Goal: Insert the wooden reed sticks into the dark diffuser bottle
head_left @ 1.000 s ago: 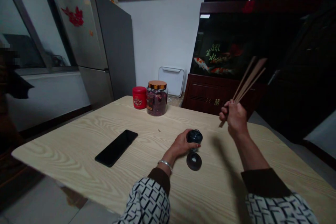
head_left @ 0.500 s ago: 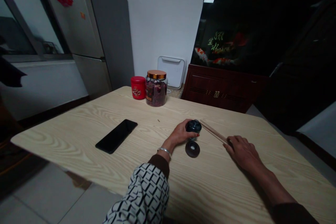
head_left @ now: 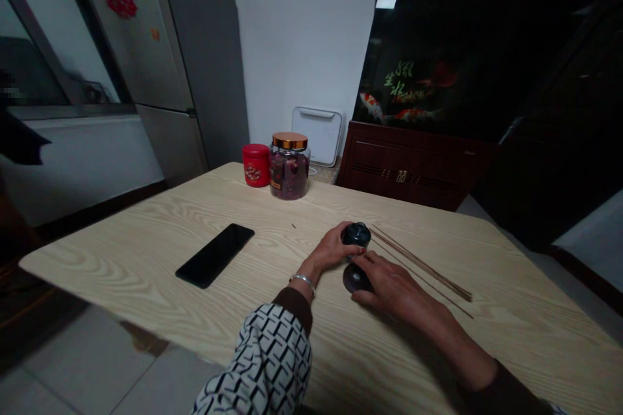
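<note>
My left hand (head_left: 332, 248) is wrapped round a small dark round jar (head_left: 355, 234) standing on the pale wooden table (head_left: 146, 259). Just in front of the jar lies its dark round lid (head_left: 351, 278), and my right hand (head_left: 389, 283) rests on that lid with fingers curled over it. A bundle of thin wooden sticks (head_left: 421, 266) lies flat on the table to the right of the jar, free of both hands.
A black phone (head_left: 215, 264) lies on the table's left part. A red tin (head_left: 256, 165) and a glass jar with a copper lid (head_left: 289, 165) stand at the far edge. Behind are a grey fridge (head_left: 195, 65), a fish tank (head_left: 438, 78) and a dark cabinet (head_left: 413, 165).
My right hand lowered the sticks from the air onto the table, let them go, and moved left onto the dark lid. My left hand stayed on the jar.
</note>
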Tool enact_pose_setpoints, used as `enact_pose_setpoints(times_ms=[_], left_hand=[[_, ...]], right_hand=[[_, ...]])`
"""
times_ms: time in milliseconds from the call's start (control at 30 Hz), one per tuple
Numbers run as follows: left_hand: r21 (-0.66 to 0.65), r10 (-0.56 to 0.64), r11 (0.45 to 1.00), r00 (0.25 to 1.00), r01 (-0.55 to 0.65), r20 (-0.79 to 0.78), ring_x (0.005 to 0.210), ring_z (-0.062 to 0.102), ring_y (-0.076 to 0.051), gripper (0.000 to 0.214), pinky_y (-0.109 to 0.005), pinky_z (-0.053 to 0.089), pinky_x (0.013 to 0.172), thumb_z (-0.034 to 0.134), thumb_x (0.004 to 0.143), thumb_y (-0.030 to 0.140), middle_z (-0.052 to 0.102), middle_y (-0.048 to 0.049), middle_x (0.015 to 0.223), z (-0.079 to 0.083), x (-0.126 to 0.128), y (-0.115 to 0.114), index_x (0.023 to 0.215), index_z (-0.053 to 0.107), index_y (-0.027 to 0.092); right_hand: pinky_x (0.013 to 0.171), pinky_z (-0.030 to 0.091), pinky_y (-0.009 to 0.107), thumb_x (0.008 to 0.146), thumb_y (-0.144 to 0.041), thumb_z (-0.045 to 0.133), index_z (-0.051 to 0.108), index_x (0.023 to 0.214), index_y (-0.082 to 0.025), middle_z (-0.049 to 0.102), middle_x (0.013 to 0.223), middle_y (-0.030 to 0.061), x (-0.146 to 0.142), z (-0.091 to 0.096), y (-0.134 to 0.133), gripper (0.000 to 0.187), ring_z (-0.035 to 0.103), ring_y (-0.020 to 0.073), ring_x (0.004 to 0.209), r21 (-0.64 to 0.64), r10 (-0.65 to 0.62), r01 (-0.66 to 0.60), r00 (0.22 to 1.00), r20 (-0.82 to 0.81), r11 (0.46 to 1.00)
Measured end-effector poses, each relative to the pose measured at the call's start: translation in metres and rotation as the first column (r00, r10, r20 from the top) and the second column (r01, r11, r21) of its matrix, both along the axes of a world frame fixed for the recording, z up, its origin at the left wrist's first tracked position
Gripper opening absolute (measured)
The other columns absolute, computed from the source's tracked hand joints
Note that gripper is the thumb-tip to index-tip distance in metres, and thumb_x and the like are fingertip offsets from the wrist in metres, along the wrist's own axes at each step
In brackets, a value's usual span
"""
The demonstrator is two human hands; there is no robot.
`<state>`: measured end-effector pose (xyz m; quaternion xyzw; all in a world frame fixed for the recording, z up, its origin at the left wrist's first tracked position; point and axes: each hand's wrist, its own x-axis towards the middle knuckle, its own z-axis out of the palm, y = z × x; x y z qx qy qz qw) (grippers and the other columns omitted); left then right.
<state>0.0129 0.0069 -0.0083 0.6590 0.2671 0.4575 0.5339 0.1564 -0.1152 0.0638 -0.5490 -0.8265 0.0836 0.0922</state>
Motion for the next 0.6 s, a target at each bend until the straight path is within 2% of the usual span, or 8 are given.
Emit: enact_pose_setpoints(times_ms=[167, 233, 300, 367, 433, 533, 600], left_hand=[[-0.042, -0.038, 0.998, 0.997, 0.04, 0.064, 0.102, 0.062, -0.022, 0.069, -0.036, 0.047, 0.095, 0.087, 0.061, 0.021, 0.068, -0.0082, 0.11, -0.004, 0.002, 0.002, 0.123, 0.059, 0.014], [-0.036, -0.024, 0.999, 0.998, 0.026, 0.061, 0.103, 0.062, -0.022, 0.068, -0.036, 0.047, 0.096, 0.086, 0.061, 0.02, 0.068, -0.0085, 0.111, -0.006, 0.002, 0.002, 0.124, 0.059, 0.015], [-0.022, -0.003, 1.0, 0.999, 0.004, 0.043, 0.105, 0.061, -0.023, 0.068, -0.037, 0.046, 0.096, 0.085, 0.062, 0.019, 0.067, -0.0094, 0.114, -0.006, 0.001, 0.002, 0.125, 0.059, 0.015], [-0.018, -0.006, 1.0, 0.999, 0.006, 0.039, 0.105, 0.061, -0.023, 0.069, -0.037, 0.046, 0.096, 0.085, 0.063, 0.02, 0.066, -0.0105, 0.115, -0.005, 0.0, 0.001, 0.126, 0.058, 0.015], [-0.026, -0.019, 0.999, 0.999, 0.02, 0.044, 0.104, 0.061, -0.022, 0.069, -0.037, 0.046, 0.096, 0.086, 0.063, 0.021, 0.066, -0.0102, 0.114, -0.003, -0.001, 0.0, 0.125, 0.058, 0.015], [-0.041, -0.025, 0.999, 0.998, 0.028, 0.054, 0.102, 0.061, -0.021, 0.067, -0.036, 0.047, 0.094, 0.086, 0.063, 0.021, 0.066, -0.0089, 0.111, -0.001, -0.001, -0.002, 0.123, 0.059, 0.015], [-0.048, -0.023, 0.999, 0.998, 0.026, 0.058, 0.101, 0.061, -0.02, 0.067, -0.035, 0.047, 0.093, 0.087, 0.063, 0.023, 0.066, -0.0088, 0.11, -0.001, -0.001, -0.002, 0.123, 0.059, 0.015]], right_hand=[[0.093, 0.048, 0.046, 0.079, -0.027, 0.063, 0.057, 0.125, -0.018, 0.064, 0.12, 0.0155, 0.001, -0.006, -0.006, 0.048, 0.063, 0.0308, 0.108, -0.075, -0.006, 0.003, 0.999, -0.051, 0.997], [0.089, 0.049, 0.044, 0.076, -0.027, 0.065, 0.056, 0.122, -0.018, 0.065, 0.114, 0.0134, 0.007, -0.003, -0.005, 0.047, 0.064, 0.029, 0.101, -0.1, -0.017, 0.001, 0.987, -0.159, 0.995], [0.085, 0.05, 0.041, 0.074, -0.028, 0.068, 0.052, 0.122, -0.02, 0.065, 0.109, 0.01, 0.016, 0.007, 0.001, 0.051, 0.064, 0.0264, 0.096, -0.114, -0.036, -0.004, 0.937, -0.348, 0.993], [0.084, 0.05, 0.039, 0.077, -0.033, 0.07, 0.048, 0.129, -0.024, 0.064, 0.109, 0.0066, 0.024, 0.022, 0.012, 0.057, 0.063, 0.0234, 0.095, -0.104, -0.051, -0.013, 0.808, -0.587, 0.994], [0.087, 0.05, 0.037, 0.078, -0.037, 0.073, 0.048, 0.13, -0.027, 0.064, 0.111, 0.0048, 0.028, 0.036, 0.029, 0.059, 0.063, 0.0214, 0.098, -0.059, -0.047, 0.002, 0.62, -0.783, 0.998], [0.091, 0.049, 0.037, 0.072, -0.039, 0.081, 0.056, 0.116, -0.026, 0.066, 0.108, 0.0036, 0.024, 0.041, 0.059, 0.052, 0.063, 0.0207, 0.101, 0.0, -0.037, 0.097, 0.388, -0.921, 0.995], [0.092, 0.049, 0.039, 0.067, -0.04, 0.085, 0.057, 0.105, -0.024, 0.067, 0.105, 0.0038, 0.018, 0.032, 0.077, 0.05, 0.064, 0.0213, 0.099, -0.007, -0.058, 0.163, 0.309, -0.949, 0.987]])
